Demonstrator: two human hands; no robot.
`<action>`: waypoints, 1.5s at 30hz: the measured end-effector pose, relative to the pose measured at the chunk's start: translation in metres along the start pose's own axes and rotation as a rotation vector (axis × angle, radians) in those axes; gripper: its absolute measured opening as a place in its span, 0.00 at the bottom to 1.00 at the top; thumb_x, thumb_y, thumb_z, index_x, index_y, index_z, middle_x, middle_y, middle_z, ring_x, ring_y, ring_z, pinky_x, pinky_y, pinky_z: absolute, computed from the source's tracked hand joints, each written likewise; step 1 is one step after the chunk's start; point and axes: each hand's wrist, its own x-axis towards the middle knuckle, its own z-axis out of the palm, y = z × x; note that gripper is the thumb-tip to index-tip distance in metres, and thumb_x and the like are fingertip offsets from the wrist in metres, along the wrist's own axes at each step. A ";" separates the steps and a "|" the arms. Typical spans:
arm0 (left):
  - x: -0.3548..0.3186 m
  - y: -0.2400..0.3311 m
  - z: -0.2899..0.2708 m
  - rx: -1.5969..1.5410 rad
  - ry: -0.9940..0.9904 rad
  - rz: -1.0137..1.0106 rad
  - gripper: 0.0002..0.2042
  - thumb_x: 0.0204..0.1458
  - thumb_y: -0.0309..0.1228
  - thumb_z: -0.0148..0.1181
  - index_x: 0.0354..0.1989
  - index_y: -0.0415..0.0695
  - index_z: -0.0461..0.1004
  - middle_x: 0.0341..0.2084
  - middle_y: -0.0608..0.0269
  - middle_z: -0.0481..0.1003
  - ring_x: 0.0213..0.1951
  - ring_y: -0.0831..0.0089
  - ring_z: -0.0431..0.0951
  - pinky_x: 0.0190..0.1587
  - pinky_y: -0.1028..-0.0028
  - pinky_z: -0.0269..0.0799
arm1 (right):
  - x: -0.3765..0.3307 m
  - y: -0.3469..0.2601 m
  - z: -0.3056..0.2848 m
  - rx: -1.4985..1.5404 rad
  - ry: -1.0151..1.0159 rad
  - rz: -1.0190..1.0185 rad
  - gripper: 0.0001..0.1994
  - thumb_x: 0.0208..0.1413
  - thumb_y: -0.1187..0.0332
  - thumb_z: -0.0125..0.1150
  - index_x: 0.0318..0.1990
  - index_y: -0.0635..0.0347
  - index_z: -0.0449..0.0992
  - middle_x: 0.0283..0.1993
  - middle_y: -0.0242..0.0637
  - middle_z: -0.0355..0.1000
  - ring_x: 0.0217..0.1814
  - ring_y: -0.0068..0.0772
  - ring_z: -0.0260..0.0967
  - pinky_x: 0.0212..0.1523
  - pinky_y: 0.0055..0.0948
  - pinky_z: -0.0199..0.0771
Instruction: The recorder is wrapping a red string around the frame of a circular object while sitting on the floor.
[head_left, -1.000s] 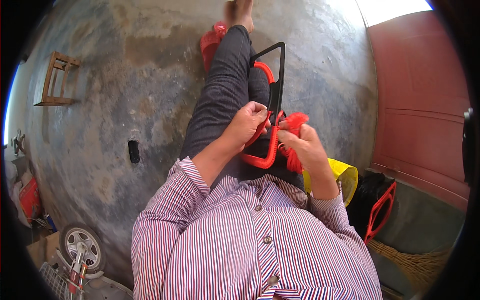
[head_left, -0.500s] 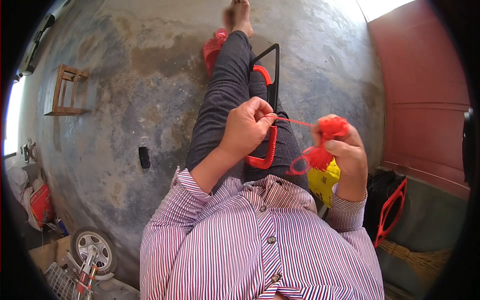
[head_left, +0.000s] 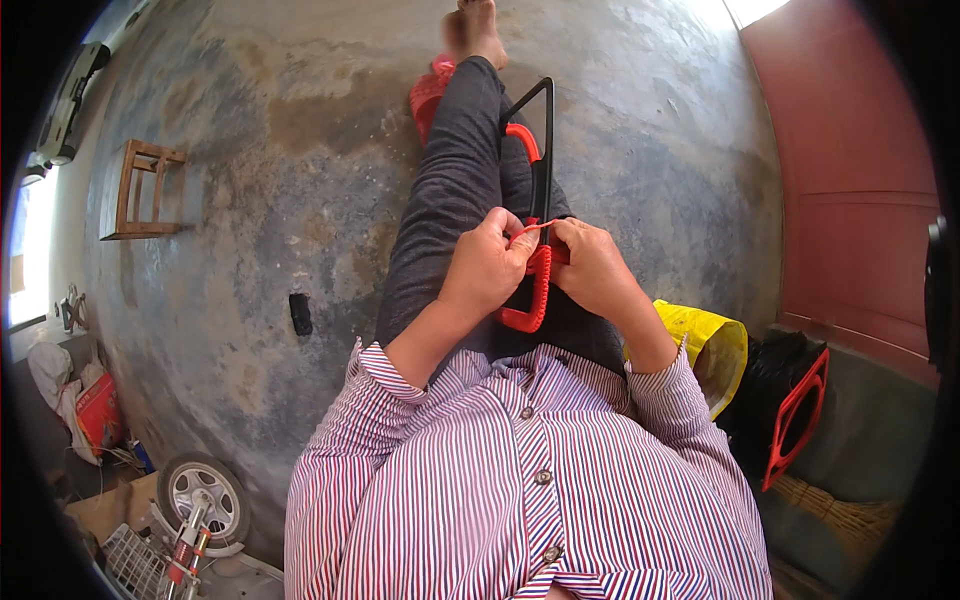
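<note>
Across my lap lies a black frame [head_left: 543, 185] with a pointed far end. Tight red yarn wraps its curved near end [head_left: 522, 320], and another red section [head_left: 523, 138] shows farther up. My left hand [head_left: 482, 268] is closed beside the frame, pinching a red yarn strand [head_left: 531, 229] between thumb and fingertips. On the frame's other side, my right hand [head_left: 597, 268] is closed on the same strand, close to the black bar. The strand runs over the bar between both hands. The loose red bundle is hidden, and the right fingertips are partly covered.
A yellow bag [head_left: 715, 345] stands beside my right thigh, next to a black bag [head_left: 775, 370] and a red-edged frame [head_left: 797, 420]. A wooden stool [head_left: 150, 190] is on the floor at far left. A wheel [head_left: 205, 500] is at lower left, and a red slipper [head_left: 425, 105] lies near my foot.
My right hand has moved left and inward to the frame from its place out at the right. The red yarn bundle it held is out of sight. My left hand stays almost in place.
</note>
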 end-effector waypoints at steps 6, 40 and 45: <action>-0.001 0.007 -0.002 -0.159 0.168 0.108 0.05 0.54 0.25 0.56 0.31 0.36 0.69 0.18 0.62 0.76 0.23 0.84 0.74 0.25 0.80 0.68 | -0.011 0.003 0.000 0.260 0.233 -0.002 0.15 0.42 0.75 0.63 0.41 0.65 0.76 0.39 0.46 0.72 0.39 0.45 0.72 0.41 0.33 0.72; -0.035 -0.015 -0.007 -0.949 -0.308 -0.485 0.10 0.52 0.24 0.50 0.42 0.36 0.71 0.33 0.60 0.75 0.34 0.75 0.74 0.40 0.77 0.71 | -0.037 -0.006 0.001 0.988 0.058 0.382 0.07 0.55 0.68 0.60 0.31 0.61 0.71 0.22 0.26 0.65 0.23 0.15 0.59 0.25 0.17 0.59; -0.030 -0.019 0.005 -0.926 -0.410 -0.385 0.08 0.51 0.24 0.49 0.37 0.36 0.73 0.30 0.61 0.76 0.33 0.77 0.74 0.40 0.78 0.70 | -0.039 -0.009 0.003 0.938 0.036 0.399 0.06 0.55 0.69 0.60 0.31 0.60 0.71 0.23 0.24 0.65 0.23 0.15 0.59 0.26 0.18 0.59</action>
